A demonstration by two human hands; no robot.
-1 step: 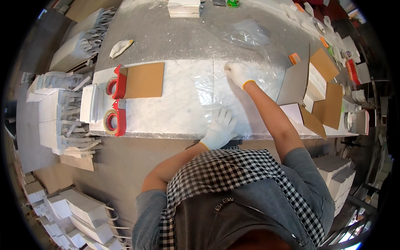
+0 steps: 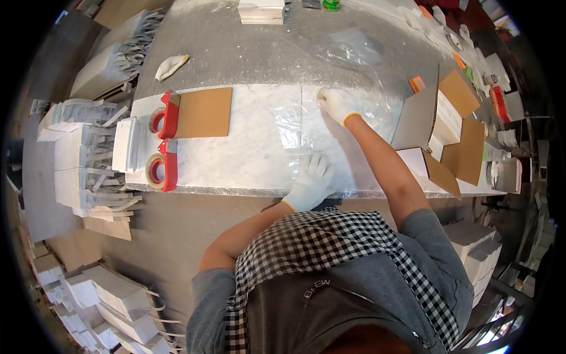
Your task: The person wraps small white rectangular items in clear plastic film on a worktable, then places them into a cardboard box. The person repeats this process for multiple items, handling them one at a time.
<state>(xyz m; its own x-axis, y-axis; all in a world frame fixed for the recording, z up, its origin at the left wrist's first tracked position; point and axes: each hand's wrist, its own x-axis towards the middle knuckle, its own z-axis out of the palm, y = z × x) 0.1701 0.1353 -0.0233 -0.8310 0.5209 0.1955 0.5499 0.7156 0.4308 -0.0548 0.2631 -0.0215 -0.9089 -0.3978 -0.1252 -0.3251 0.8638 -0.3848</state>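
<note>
A sheet of thin clear plastic film [image 2: 289, 133] lies spread over the white marble-look tabletop [image 2: 253, 159] in front of me. My left hand [image 2: 312, 183], in a white knit glove, rests flat on its near part with fingers stretched out. Farther back and to the right, my right hand [image 2: 338, 105], gloved too, is closed with curled fingers on the film. Whether the film is a bag or a single sheet I cannot tell. More crumpled clear film [image 2: 354, 47] lies beyond the right hand.
Two red tape dispensers [image 2: 170, 118] and a flat brown cardboard piece [image 2: 205, 112] sit at left. An open carton [image 2: 415, 118] with raised flaps stands at right. A loose white glove [image 2: 171, 68] lies at back left. White boxes [image 2: 71, 171] are stacked left of the table.
</note>
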